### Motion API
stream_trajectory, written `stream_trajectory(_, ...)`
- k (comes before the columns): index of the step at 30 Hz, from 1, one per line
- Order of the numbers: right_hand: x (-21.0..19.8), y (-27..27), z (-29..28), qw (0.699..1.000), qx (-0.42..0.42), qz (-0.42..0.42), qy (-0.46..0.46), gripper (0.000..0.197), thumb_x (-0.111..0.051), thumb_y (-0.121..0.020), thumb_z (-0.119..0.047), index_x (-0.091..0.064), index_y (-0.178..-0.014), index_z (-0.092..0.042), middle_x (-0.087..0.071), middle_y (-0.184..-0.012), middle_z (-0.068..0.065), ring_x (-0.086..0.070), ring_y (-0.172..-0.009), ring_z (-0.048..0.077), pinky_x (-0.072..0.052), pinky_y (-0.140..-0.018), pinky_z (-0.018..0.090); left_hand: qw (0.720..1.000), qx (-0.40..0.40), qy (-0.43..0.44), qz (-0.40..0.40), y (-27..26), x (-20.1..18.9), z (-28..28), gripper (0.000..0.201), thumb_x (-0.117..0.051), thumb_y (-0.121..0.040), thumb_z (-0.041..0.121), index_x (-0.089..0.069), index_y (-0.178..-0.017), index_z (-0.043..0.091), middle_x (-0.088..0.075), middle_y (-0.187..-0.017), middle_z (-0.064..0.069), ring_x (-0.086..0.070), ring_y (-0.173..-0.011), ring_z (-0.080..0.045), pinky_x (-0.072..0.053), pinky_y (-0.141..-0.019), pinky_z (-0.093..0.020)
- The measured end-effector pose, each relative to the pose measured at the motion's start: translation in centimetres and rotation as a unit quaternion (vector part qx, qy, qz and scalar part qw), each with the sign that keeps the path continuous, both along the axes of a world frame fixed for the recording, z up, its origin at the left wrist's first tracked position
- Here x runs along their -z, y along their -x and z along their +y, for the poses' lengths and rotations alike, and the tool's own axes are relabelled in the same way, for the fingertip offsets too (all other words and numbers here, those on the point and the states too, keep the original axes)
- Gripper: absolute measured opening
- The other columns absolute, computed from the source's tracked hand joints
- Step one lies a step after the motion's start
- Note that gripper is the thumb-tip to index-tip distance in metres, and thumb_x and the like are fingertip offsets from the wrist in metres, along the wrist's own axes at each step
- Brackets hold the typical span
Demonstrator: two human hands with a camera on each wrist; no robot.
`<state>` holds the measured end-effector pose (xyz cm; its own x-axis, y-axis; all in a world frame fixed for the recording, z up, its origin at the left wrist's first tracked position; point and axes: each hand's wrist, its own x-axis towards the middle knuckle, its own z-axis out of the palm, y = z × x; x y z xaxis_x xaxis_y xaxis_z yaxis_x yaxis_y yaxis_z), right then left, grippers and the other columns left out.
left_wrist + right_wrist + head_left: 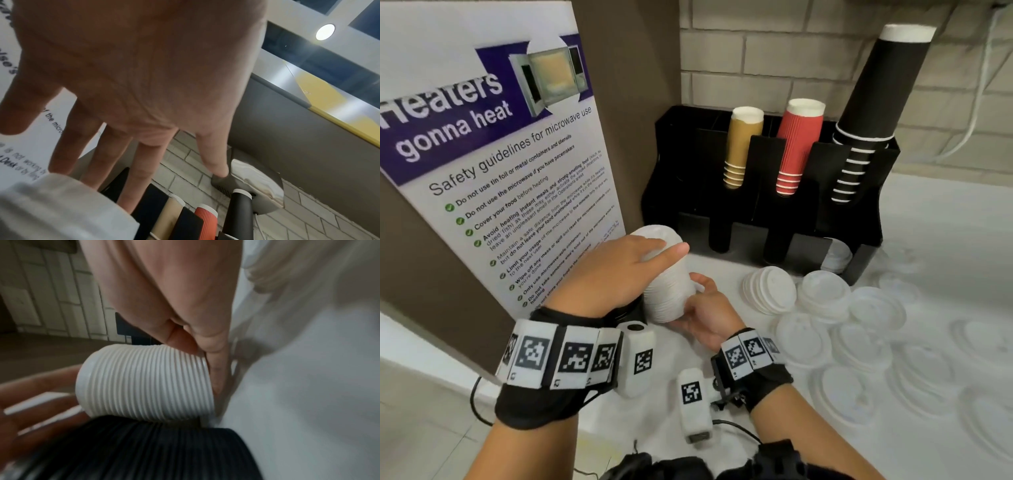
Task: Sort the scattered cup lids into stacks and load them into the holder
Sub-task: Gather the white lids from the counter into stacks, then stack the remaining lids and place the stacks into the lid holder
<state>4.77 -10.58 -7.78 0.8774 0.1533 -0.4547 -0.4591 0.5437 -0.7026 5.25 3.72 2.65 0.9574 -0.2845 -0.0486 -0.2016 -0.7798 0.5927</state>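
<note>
Loose lids (859, 329) lie before the holder (859, 219), right of the held stack (667, 281).

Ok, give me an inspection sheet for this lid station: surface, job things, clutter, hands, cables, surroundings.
Surface: white counter, lids spread over its right side.
Job's things: white lid stack held between both hands; black holder with tan, red and black cups; loose lids in low piles.
Clutter: nothing seen.
Hands: left hand lies flat on the stack, fingers straight; right hand cups its lower end.
Cables: white cable on the wall.
Surroundings: microwave safety poster, brick wall.
</note>
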Motion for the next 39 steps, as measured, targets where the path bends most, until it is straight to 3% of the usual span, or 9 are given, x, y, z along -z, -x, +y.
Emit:
stream_trajectory(3,1.0,-0.1,0.3,0.981,-0.049,-0.058,0.178,0.057,-0.042,-0.086,0.010,-0.031,-0.133,-0.021,-0.049,-0.126,0.016,-0.058,-0.099,0.028,-0.056,-0.062,0.030,1.000,-0.012,-0.016,0.008,0.0,0.4,-0.1,0.093,-0.025,-0.060,0.090,-0.064,-0.124,0.034,-0.054,-0.139,0.007,-0.047,-0.130,-0.014,-0.032,-0.112,-0.042)
stream_trajectory(6,1.4,-0.2,0.0,0.909,-0.113,-0.107,0.387,0.060,-0.056,-0.086,-0.005,-0.034,-0.138,-0.025,-0.047,-0.128,0.012,-0.055,-0.108,0.026,-0.050,-0.095,0.041,0.999,-0.016,-0.033,0.018,-0.1,0.6,0.1,0.099,-0.022,-0.058,0.092,-0.059,-0.130,0.035,-0.049,-0.145,0.007,-0.042,-0.134,-0.015,-0.030,-0.113,-0.044)
stream_trajectory(8,1.2,-0.4,-0.2,0.888,-0.129,-0.109,0.429,0.062,-0.057,-0.086,-0.011,-0.034,-0.141,-0.028,-0.034,-0.133,0.009,-0.047,-0.117,0.025,-0.043,-0.105,0.042,0.999,-0.015,-0.037,0.024,-0.2,0.7,0.2,0.103,-0.018,-0.057,0.094,-0.057,-0.133,0.036,-0.049,-0.145,0.009,-0.043,-0.134,-0.014,-0.031,-0.113,-0.045)
stream_trajectory(13,0.9,-0.6,-0.4,0.891,-0.135,-0.130,0.413,0.057,-0.051,-0.088,-0.011,-0.036,-0.141,-0.024,-0.040,-0.133,0.013,-0.050,-0.118,0.030,-0.043,-0.104,0.047,0.998,-0.029,-0.036,0.031,0.0,0.7,0.0,0.096,-0.024,-0.064,0.090,-0.056,-0.135,0.034,-0.048,-0.146,0.010,-0.041,-0.136,-0.013,-0.030,-0.114,-0.044)
stream_trajectory(19,0.3,-0.9,-0.7,0.902,-0.139,-0.141,0.382,0.052,-0.046,-0.092,-0.008,-0.035,-0.140,-0.025,-0.052,-0.114,0.010,-0.064,-0.099,0.032,-0.052,-0.093,0.043,0.999,-0.029,-0.043,0.016,0.4,0.2,0.2,0.093,-0.021,-0.067,0.095,-0.071,-0.104,0.026,-0.064,-0.114,0.002,-0.059,-0.105,-0.016,-0.044,-0.098,-0.042)
stream_trajectory(23,0.1,-0.9,-0.3,0.907,-0.145,-0.149,0.366,0.054,-0.044,-0.092,-0.006,-0.033,-0.141,-0.025,-0.052,-0.094,-0.001,-0.063,-0.089,0.025,-0.053,-0.091,0.041,0.998,-0.047,-0.049,0.008,0.6,0.2,0.4,0.085,-0.024,-0.076,0.086,-0.071,-0.103,0.020,-0.064,-0.114,0.001,-0.058,-0.106,-0.017,-0.042,-0.100,-0.044)
stream_trajectory(30,-0.8,-0.6,-1.0,0.902,-0.146,-0.152,0.378,0.054,-0.046,-0.092,-0.008,-0.033,-0.141,-0.028,-0.043,-0.125,0.008,-0.057,-0.108,0.028,-0.051,-0.095,0.042,0.996,-0.060,-0.067,0.011,1.1,-0.6,0.4,0.088,-0.021,-0.075,0.088,-0.063,-0.123,0.028,-0.058,-0.132,-0.003,-0.052,-0.122,-0.022,-0.037,-0.107,-0.044)
stream_trajectory(36,-5.2,-0.8,-7.7,0.900,0.018,-0.188,0.393,0.038,-0.053,-0.093,-0.014,-0.048,-0.128,-0.027,-0.053,-0.109,-0.001,-0.055,-0.092,0.009,-0.048,-0.075,0.023,0.990,-0.009,0.096,-0.107,1.3,-2.1,-2.5,0.059,-0.045,-0.076,0.071,-0.060,-0.122,0.037,-0.056,-0.123,0.020,-0.048,-0.111,0.002,-0.033,-0.083,-0.013)
stream_trajectory(39,-8.1,-2.3,-13.0,0.889,0.140,-0.164,0.404,0.030,-0.056,-0.089,-0.014,-0.052,-0.117,-0.023,-0.055,-0.090,-0.004,-0.054,-0.077,0.006,-0.042,-0.065,0.019,0.969,0.026,0.207,-0.134,0.7,-1.6,-5.1,0.028,-0.061,-0.088,0.043,-0.065,-0.113,0.032,-0.062,-0.113,0.020,-0.054,-0.109,0.002,-0.038,-0.082,-0.008)
